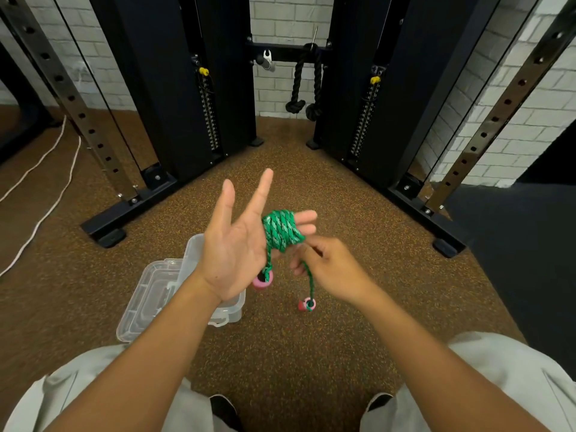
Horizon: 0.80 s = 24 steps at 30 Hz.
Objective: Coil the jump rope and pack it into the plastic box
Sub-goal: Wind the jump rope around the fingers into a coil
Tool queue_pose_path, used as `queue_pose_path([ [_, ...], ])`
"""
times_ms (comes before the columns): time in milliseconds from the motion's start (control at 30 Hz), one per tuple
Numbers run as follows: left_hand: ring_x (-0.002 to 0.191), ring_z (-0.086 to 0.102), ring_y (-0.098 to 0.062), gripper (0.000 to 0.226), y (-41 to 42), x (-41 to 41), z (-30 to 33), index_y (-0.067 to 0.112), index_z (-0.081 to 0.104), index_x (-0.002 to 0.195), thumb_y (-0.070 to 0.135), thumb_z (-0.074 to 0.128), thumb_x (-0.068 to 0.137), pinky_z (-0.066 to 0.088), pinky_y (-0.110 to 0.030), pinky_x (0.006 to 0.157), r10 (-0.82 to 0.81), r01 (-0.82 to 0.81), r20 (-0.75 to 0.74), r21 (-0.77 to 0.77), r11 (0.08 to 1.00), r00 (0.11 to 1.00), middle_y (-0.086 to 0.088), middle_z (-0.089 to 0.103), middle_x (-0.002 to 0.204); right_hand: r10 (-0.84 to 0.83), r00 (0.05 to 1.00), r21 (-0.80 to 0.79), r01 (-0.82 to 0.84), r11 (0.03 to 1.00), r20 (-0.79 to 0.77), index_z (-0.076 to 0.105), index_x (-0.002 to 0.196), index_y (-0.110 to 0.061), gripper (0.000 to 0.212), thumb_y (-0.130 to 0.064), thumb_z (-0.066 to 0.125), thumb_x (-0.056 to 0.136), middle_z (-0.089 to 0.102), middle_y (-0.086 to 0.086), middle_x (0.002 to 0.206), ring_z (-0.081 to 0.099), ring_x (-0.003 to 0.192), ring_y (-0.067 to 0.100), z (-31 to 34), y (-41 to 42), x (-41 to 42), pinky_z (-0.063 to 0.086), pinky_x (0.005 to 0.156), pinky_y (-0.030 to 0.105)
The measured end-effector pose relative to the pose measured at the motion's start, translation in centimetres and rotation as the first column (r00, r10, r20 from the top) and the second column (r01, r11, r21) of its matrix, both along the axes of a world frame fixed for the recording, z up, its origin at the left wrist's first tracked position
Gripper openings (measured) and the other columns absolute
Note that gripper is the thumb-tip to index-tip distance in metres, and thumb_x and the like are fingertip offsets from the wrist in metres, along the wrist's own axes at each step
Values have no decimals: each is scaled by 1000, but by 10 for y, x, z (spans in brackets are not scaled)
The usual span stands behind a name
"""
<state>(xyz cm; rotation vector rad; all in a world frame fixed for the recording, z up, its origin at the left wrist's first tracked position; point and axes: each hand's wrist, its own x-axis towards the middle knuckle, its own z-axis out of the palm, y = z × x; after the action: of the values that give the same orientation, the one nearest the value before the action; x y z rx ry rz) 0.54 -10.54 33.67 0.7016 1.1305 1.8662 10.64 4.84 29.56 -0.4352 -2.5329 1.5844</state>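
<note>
The green braided jump rope [282, 229] is wound in a tight coil round two straight fingers of my left hand [237, 244], whose palm faces up with the thumb and forefinger spread. Two short tails hang from the coil, each ending in a pink handle, one [262, 280] below my left palm and one [308, 304] lower right. My right hand [333, 269] pinches the right tail just under the coil. The clear plastic box [146, 304] lies open on the floor below my left forearm, partly hidden by it.
Brown speckled rubber floor. A black cable machine's columns and base feet [106, 235] flank the space ahead. A black rope attachment [304, 88] hangs at the back. White cords [40, 182] trail on the floor at left. My knees are at the bottom.
</note>
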Motion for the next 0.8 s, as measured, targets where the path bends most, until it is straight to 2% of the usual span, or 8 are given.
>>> queue_pose_path([
  [67, 134, 59, -32, 71, 0, -3, 0, 59, 8, 157, 79, 14, 89, 39, -49, 109, 77, -78, -28, -13, 997, 997, -19, 57, 149, 29, 999, 50, -30, 998, 25, 73, 107, -21, 22, -19, 51, 107, 74, 0, 79, 72, 71, 14, -2, -9, -1, 62, 73, 33],
  [267, 134, 61, -22, 68, 0, -7, -4, 63, 5, 154, 78, 17, 88, 17, -57, 125, 164, -172, -91, -81, 982, 982, -15, 44, 159, 151, 981, 247, -178, 952, 126, 69, 89, -15, 26, -29, 55, 105, 74, 10, 81, 70, 71, 29, 14, -21, 7, 58, 70, 49],
  [400, 134, 60, -14, 69, 1, -10, -4, 65, 4, 153, 79, 15, 87, 22, -46, 120, 203, -216, -129, -104, 971, 971, -13, 35, 165, 237, 961, 266, -268, 926, 140, 70, 80, -10, 28, -26, 60, 102, 73, 11, 73, 57, 54, 20, 27, -21, 11, 50, 54, 32],
  [467, 133, 60, -14, 69, 3, -10, -3, 65, 4, 153, 79, 15, 86, 17, -50, 125, 207, -224, -138, -116, 968, 968, -14, 35, 165, 242, 964, 259, -262, 930, 108, 68, 78, -8, 28, -24, 63, 100, 69, 14, 68, 47, 51, 10, 34, -20, 14, 40, 50, 20],
  [633, 131, 62, -16, 62, 5, -6, 0, 70, 6, 147, 78, 13, 86, 19, -56, 126, 185, -225, -233, -160, 961, 955, -14, 45, 158, 184, 982, 223, -169, 960, -51, 69, 74, -13, 25, -21, 65, 97, 61, 14, 60, 41, 49, 9, 43, -16, 19, 35, 51, 22],
  [700, 127, 65, -13, 58, 7, -4, -3, 72, 8, 144, 77, 9, 86, 31, -48, 123, 134, -201, -293, -213, 956, 947, -14, 47, 157, 156, 983, 253, -127, 959, -99, 73, 76, -13, 22, -19, 66, 96, 62, 8, 58, 42, 47, 8, 45, -14, 19, 36, 50, 21],
  [733, 124, 66, -8, 60, 7, -3, -5, 69, 6, 148, 75, 7, 88, 39, -37, 119, 100, -184, -315, -247, 951, 944, -14, 43, 160, 152, 982, 287, -116, 951, -109, 74, 77, -12, 22, -19, 65, 96, 63, 7, 59, 44, 46, 10, 47, -13, 19, 39, 51, 21],
  [800, 128, 54, 11, 63, 7, 1, -7, 57, 0, 157, 69, 0, 95, 38, -27, 117, 32, -143, -350, -298, 944, 936, 0, 16, 171, 160, 981, 358, -110, 927, -112, 74, 79, -10, 22, -19, 63, 97, 69, 6, 66, 48, 46, 9, 50, -9, 18, 38, 49, 14],
])
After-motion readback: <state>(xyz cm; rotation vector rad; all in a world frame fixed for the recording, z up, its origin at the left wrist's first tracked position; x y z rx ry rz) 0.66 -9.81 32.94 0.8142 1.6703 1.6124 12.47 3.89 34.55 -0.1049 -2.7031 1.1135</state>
